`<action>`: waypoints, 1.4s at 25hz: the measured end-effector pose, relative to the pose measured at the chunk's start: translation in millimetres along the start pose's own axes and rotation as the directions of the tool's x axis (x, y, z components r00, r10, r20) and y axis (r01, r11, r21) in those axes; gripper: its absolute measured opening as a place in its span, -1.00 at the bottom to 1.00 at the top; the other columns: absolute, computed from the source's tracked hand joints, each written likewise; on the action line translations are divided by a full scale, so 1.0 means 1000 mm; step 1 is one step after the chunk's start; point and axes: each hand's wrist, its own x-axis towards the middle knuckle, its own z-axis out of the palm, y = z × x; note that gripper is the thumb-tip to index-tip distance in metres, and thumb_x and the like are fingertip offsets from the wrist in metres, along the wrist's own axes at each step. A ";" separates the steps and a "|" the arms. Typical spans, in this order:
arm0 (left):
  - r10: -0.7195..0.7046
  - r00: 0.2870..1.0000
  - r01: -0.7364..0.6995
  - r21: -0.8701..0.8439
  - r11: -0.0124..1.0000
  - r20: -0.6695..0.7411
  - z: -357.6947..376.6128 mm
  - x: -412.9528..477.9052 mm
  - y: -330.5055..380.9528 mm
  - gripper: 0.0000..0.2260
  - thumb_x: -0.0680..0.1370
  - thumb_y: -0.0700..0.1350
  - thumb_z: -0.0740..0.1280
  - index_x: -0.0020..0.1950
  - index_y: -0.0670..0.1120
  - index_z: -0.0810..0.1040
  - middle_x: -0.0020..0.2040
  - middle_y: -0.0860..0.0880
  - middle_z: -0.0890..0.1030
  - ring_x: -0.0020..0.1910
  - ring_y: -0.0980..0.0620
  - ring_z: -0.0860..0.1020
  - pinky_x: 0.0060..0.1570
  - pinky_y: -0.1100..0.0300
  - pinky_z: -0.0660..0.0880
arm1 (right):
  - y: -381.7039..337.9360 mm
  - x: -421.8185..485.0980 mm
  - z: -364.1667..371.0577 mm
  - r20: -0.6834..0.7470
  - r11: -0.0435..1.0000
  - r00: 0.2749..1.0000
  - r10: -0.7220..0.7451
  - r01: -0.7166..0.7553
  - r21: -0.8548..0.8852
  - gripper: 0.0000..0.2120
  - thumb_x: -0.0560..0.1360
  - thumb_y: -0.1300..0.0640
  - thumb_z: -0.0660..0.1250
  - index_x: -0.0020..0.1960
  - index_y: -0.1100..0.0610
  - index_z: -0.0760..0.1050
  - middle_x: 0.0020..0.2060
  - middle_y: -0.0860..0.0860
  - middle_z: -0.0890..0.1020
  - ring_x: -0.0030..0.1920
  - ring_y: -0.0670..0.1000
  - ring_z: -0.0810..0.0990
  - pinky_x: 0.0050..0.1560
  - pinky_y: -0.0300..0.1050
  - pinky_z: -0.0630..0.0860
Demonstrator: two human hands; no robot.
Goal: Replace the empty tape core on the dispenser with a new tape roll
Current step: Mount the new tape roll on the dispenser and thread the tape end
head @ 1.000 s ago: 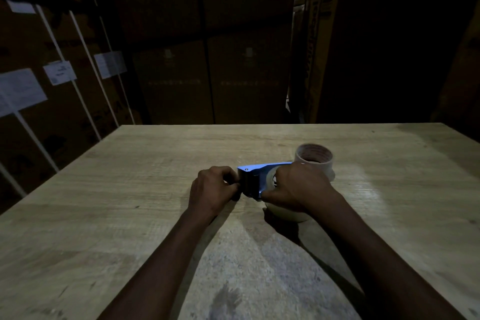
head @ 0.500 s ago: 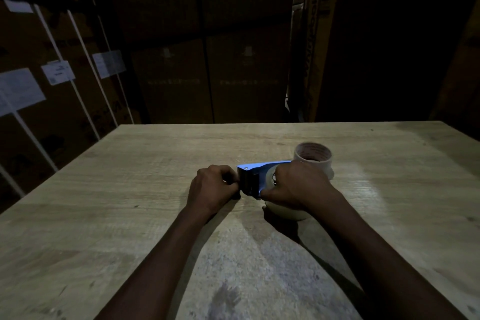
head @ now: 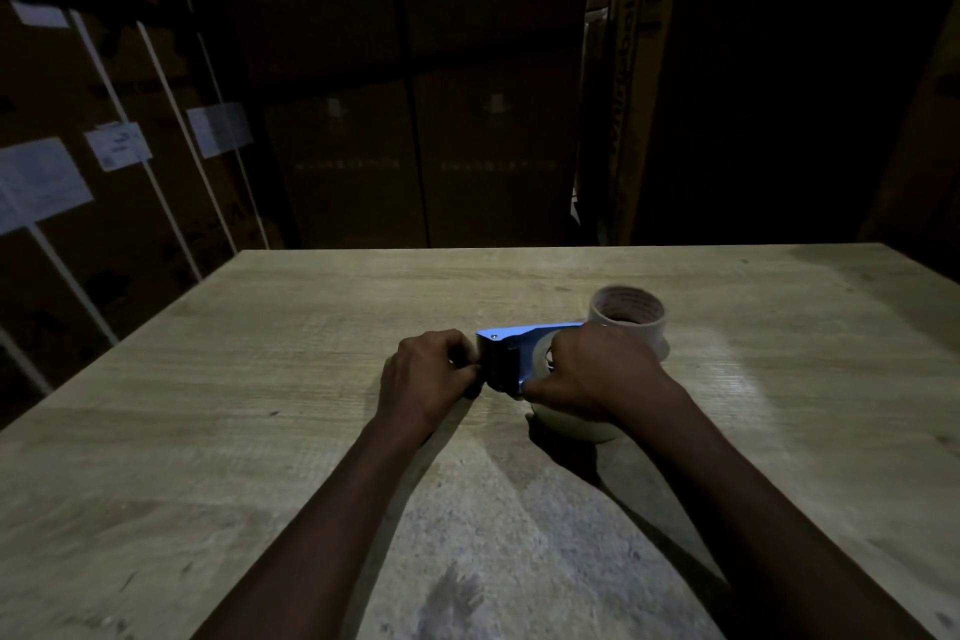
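Observation:
A blue tape dispenser [head: 506, 353] rests on the wooden table [head: 260, 405] between my hands. My left hand [head: 423, 379] pinches at the dispenser's left end; what its fingertips hold is too small to tell. My right hand [head: 592, 374] lies closed over a pale tape roll [head: 571, 424] that sits in the dispenser, and hides most of it. Just behind my right hand an empty cardboard tape core [head: 628, 314] stands on the table.
Stacked cardboard boxes [head: 415, 146] fill the dark space behind the table's far edge. More boxes with white straps and paper labels [head: 117, 146] stand at the left.

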 end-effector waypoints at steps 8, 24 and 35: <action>0.068 0.992 -0.086 -0.170 0.982 -0.106 0.001 0.003 0.003 -0.88 0.39 -0.16 0.43 -0.11 0.00 0.68 -0.21 0.11 0.66 -0.45 0.19 0.55 -0.34 0.34 0.47 | 0.001 0.001 0.000 0.003 1.000 1.000 -0.013 0.013 -0.006 -0.59 0.38 -0.25 0.25 -0.45 0.02 0.31 -0.41 -0.02 0.45 -0.29 0.02 0.47 -0.28 -0.13 0.37; 0.072 0.997 -0.072 -0.094 0.993 0.002 0.004 0.004 -0.002 -0.88 0.29 -0.10 0.41 -0.26 0.14 0.59 -0.27 0.13 0.66 -0.38 0.26 0.60 -0.23 0.22 0.58 | 0.001 0.001 0.004 -0.036 1.000 0.999 -0.006 0.006 -0.015 -0.60 0.36 -0.27 0.23 -0.37 0.06 0.40 -0.36 0.00 0.49 -0.25 0.04 0.48 -0.26 -0.11 0.35; 0.105 0.993 -0.099 -0.113 0.989 0.049 0.003 0.007 -0.008 -0.94 0.32 -0.06 0.35 -0.32 0.12 0.54 -0.27 0.13 0.65 -0.30 0.09 0.63 -0.16 -0.01 0.59 | 0.002 0.002 0.004 -0.013 1.000 1.000 0.010 -0.010 -0.022 -0.57 0.36 -0.30 0.22 -0.43 0.03 0.37 -0.42 -0.03 0.43 -0.28 0.02 0.48 -0.27 -0.11 0.36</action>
